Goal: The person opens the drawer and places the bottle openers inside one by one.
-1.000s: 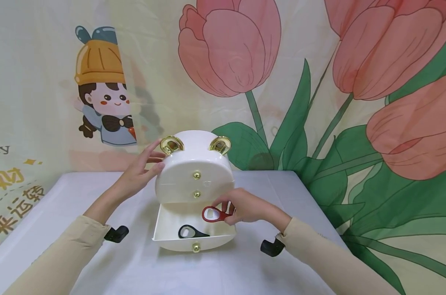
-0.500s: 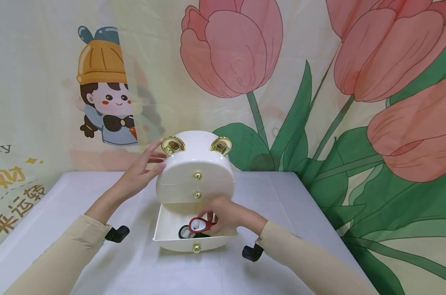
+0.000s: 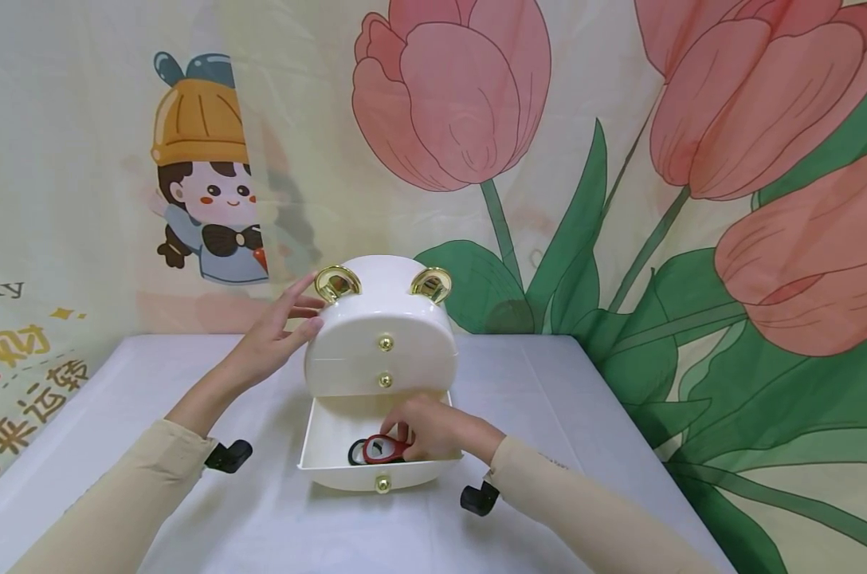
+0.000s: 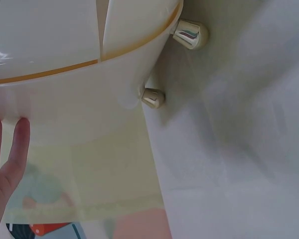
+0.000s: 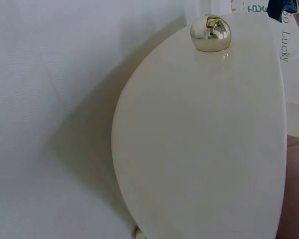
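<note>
A white rounded storage box with two gold ears stands on the table, its bottom drawer pulled out. My left hand rests its fingertips on the box's left side, the fingers fairly straight in the left wrist view. Low inside the drawer, my right hand pinches the handle end of a small red magnifying glass. A black magnifying glass lies beneath it, mostly covered. In the right wrist view, the drawer front with its gold knob hides most of that hand.
White cloth covers the table. Behind it hangs a backdrop printed with tulips and a cartoon figure. Two gold feet show beneath the box in the left wrist view. Black wrist-worn pieces sit by both sleeves.
My right hand has moved left and down into the drawer, bringing the red magnifying glass over the black one. My left hand has stayed on the box's side.
</note>
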### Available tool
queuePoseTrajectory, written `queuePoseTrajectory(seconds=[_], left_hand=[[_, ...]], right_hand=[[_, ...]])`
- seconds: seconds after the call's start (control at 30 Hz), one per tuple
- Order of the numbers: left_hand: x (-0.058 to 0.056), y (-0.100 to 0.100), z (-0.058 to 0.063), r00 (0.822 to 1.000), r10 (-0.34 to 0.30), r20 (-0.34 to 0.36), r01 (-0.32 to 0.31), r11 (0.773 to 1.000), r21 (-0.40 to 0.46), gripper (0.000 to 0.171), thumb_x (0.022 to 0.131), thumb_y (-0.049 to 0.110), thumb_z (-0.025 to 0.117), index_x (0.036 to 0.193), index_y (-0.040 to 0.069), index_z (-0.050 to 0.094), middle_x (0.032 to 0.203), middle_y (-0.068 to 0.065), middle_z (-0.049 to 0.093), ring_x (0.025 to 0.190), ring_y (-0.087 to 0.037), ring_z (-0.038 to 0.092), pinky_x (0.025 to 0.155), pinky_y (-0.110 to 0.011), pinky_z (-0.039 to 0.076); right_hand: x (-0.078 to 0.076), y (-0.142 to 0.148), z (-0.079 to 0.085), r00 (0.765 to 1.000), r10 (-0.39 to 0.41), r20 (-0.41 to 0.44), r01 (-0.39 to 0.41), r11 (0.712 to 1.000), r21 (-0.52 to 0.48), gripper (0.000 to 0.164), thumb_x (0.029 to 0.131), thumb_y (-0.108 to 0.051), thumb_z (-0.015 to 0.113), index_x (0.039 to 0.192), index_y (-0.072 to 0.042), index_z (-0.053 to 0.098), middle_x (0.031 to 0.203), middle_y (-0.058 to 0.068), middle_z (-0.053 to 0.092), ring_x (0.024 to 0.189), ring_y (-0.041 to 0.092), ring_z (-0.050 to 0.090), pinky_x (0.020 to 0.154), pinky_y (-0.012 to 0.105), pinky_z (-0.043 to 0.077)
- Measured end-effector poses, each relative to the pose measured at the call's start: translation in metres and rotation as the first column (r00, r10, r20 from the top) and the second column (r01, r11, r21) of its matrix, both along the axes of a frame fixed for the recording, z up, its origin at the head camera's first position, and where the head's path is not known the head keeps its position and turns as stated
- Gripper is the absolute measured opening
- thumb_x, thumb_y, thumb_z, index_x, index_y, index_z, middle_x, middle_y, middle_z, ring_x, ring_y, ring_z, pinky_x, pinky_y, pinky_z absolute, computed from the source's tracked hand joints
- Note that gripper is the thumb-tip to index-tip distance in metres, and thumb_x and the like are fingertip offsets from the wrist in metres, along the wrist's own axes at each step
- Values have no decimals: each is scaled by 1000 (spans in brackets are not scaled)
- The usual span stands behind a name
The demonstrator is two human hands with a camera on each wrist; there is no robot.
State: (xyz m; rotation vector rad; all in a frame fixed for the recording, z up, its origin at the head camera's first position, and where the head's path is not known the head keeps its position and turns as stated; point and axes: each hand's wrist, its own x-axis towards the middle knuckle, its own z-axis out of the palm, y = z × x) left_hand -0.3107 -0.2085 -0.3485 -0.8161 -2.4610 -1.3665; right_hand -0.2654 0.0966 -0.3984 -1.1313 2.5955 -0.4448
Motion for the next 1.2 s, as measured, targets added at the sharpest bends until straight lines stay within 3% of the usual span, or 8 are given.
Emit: queuePoseTrajectory(seconds=[0.17, 0.27, 0.5, 0.6, 0.73, 0.8, 1.0, 1.2], left_hand=[[0, 0, 0, 1000, 5, -1, -5, 1000, -5, 77, 110, 23, 59, 172, 33, 13, 150, -24, 51, 139, -47, 49, 102, -74, 48], [1, 0, 0, 1000, 6, -1, -6, 1000, -6, 77, 110, 22, 59, 172, 32, 14, 150, -23, 51, 139, -47, 50, 102, -74, 48], [1, 1, 0, 1000, 4, 2, -4, 1000, -5, 77, 110, 23, 58, 172, 33, 13, 150, -24, 51, 138, -46, 50, 102, -74, 48], [1, 0, 0, 1000, 6, 0, -6, 1000, -9, 77, 111, 23, 58, 172, 33, 13, 150, -23, 51, 138, -46, 50, 102, -74, 48], [1, 0, 0, 1000, 6, -2, -6, 1000, -7, 76, 111, 23, 58, 172, 32, 13, 149, -24, 51, 138, -46, 50, 102, -74, 48], [1, 0, 0, 1000, 5, -1, -5, 1000, -5, 76, 111, 22, 58, 172, 32, 13, 149, -24, 51, 138, -46, 50, 102, -74, 48], [0, 1, 0, 1000, 4, 3, -4, 1000, -4, 76, 111, 24, 58, 171, 35, 13, 151, -22, 51, 139, -46, 49, 103, -74, 48], [0, 0, -1, 1000, 10, 4, -10, 1000, -7, 76, 111, 25, 57, 171, 36, 12, 150, -23, 50, 139, -46, 49, 102, -74, 48]], right_hand=[[3, 3, 4, 1000, -27, 0, 27, 999, -33, 32, 89, -4, 82, 121, -8, 78, 90, -2, 74, 76, 3, 62, 72, 17, 52], [6, 10, 10, 1000, -15, 13, 16, 993, -119, 27, 93, -5, 78, 120, -5, 78, 89, -2, 72, 75, 5, 64, 73, 18, 54], [25, 36, 28, 985, -51, 167, 106, 934, -342, 17, 99, -15, 74, 116, -15, 78, 95, -9, 73, 87, 12, 71, 84, 25, 59], [37, 48, 35, 942, -82, 325, 214, 894, -393, 18, 101, -19, 73, 118, -16, 77, 103, -2, 75, 93, 23, 73, 86, 33, 61], [50, 61, 36, 847, -95, 523, 354, 835, -421, 22, 104, -20, 70, 122, -11, 75, 113, 13, 74, 97, 31, 73, 87, 40, 62], [56, 66, 33, 814, -88, 574, 389, 816, -427, 24, 104, -20, 69, 124, -8, 74, 116, 17, 73, 99, 30, 73, 89, 40, 62], [75, 70, 15, 760, -44, 648, 421, 792, -441, 28, 105, -20, 67, 125, -1, 73, 113, 15, 75, 98, 29, 75, 85, 36, 63], [91, 62, -14, 727, 13, 686, 414, 789, -454, 30, 106, -17, 65, 128, 3, 71, 115, 19, 76, 97, 29, 77, 85, 37, 64]])
